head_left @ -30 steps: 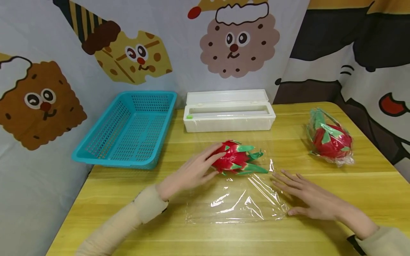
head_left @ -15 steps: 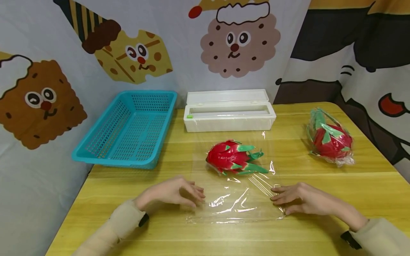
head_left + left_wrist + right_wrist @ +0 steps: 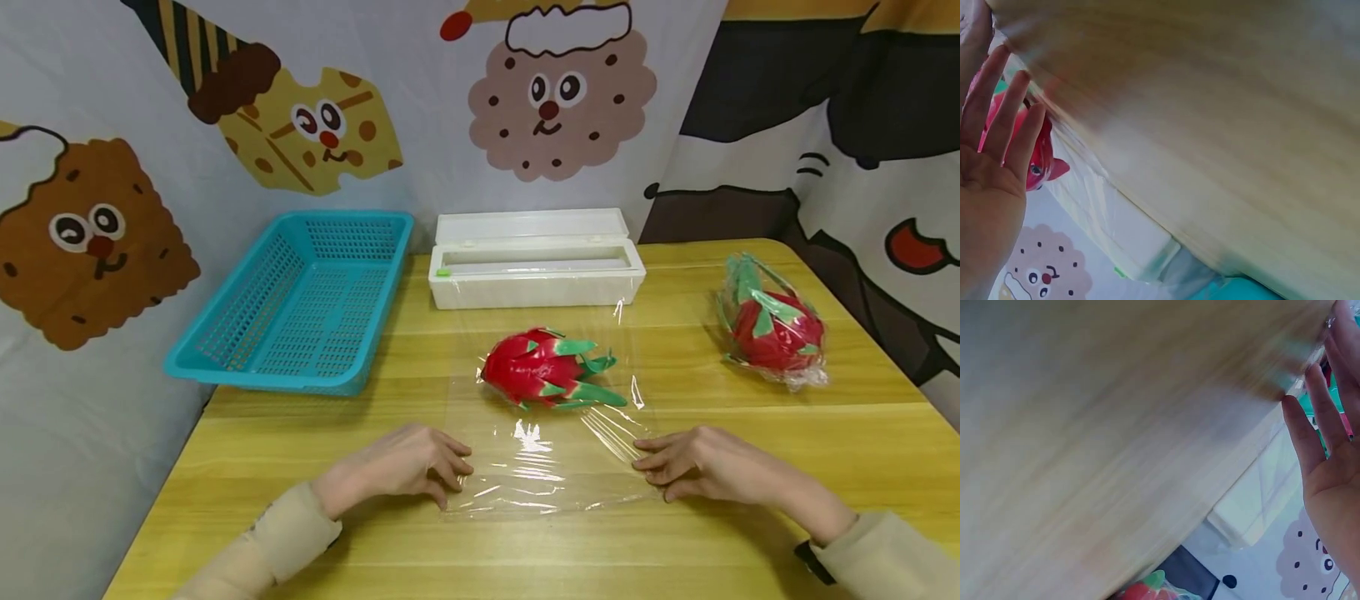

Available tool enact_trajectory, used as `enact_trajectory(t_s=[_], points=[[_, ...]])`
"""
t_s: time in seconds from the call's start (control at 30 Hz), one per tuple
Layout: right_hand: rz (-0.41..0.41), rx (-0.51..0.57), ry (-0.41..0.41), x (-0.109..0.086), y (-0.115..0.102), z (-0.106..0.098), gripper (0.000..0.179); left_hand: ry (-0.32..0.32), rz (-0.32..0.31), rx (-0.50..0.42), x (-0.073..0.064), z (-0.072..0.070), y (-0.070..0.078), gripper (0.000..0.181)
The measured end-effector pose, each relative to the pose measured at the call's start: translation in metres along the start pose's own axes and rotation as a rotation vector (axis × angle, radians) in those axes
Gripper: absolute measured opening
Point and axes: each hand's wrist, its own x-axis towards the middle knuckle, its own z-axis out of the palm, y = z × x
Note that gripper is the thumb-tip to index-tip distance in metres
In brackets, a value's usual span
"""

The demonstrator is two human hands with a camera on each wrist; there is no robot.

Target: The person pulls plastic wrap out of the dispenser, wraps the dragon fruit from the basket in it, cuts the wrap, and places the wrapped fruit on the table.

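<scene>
A red dragon fruit (image 3: 532, 367) with green scales lies on its side on a clear sheet of cling film (image 3: 525, 483) spread over the table. At the film's near left corner, my left hand (image 3: 412, 462) pinches the edge between thumb and fingers. My right hand (image 3: 708, 467) pinches the near right corner, where creases run up toward the fruit. In the left wrist view the other fingers (image 3: 1022, 137) stretch out, tips close to the table, with the dragon fruit (image 3: 1041, 156) behind them. The right wrist view shows the right fingers (image 3: 1304, 431) similarly extended.
Behind the fruit stands a white cling film dispenser (image 3: 536, 292), lid raised, film reaching from its front. A blue plastic basket (image 3: 360, 350) sits at the back left. On the right rests another dragon fruit (image 3: 780, 333), wrapped in film. A cartoon-printed cloth (image 3: 420, 100) hangs behind the table.
My left hand has left the dragon fruit and come down to the film's near left corner. My right hand has closed on the right corner. The film's near edge has shifted and wrinkled.
</scene>
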Motion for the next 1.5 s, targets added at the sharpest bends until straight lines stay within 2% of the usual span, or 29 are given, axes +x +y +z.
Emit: enact_trajectory(t_s=[0.27,0.37,0.53,0.63,0.8,0.93,1.0,1.13,1.27,1.4,1.5], points=[[0.043,0.005,0.013,0.004,-0.003,-0.001,0.022,0.059,0.063,0.013,0.004,0.002,-0.004,0.011],[0.038,0.01,0.036,0.005,-0.003,-0.001,0.021,0.065,0.054,-0.047,0.006,0.002,-0.006,0.011],[0.045,0.013,0.068,0.01,-0.004,-0.005,0.025,0.064,0.001,-0.203,0.006,-0.002,-0.008,0.007],[0.069,0.024,0.096,0.014,-0.006,-0.011,0.029,0.094,-0.029,-0.296,0.007,-0.006,-0.009,0.007],[0.134,0.022,0.179,0.02,-0.01,-0.023,0.035,0.202,-0.063,-0.375,0.007,-0.017,-0.012,0.012],[0.195,-0.017,0.245,0.025,-0.01,-0.031,0.031,0.323,-0.085,-0.38,0.008,-0.026,-0.017,0.012],[0.217,-0.025,0.278,0.028,-0.009,-0.033,0.03,0.392,-0.117,-0.394,0.009,-0.029,-0.019,0.012],[0.274,0.008,0.353,0.032,-0.002,-0.033,0.029,0.518,-0.21,-0.467,0.013,-0.031,-0.024,0.013],[0.402,0.07,0.421,0.034,0.005,-0.032,0.021,0.621,-0.308,-0.508,0.021,-0.032,-0.028,0.013],[0.533,0.154,0.485,0.04,0.01,-0.033,0.013,0.707,-0.39,-0.512,0.033,-0.031,-0.034,0.014],[0.613,0.184,0.529,0.045,0.013,-0.031,0.012,0.749,-0.446,-0.542,0.046,-0.03,-0.04,0.015]])
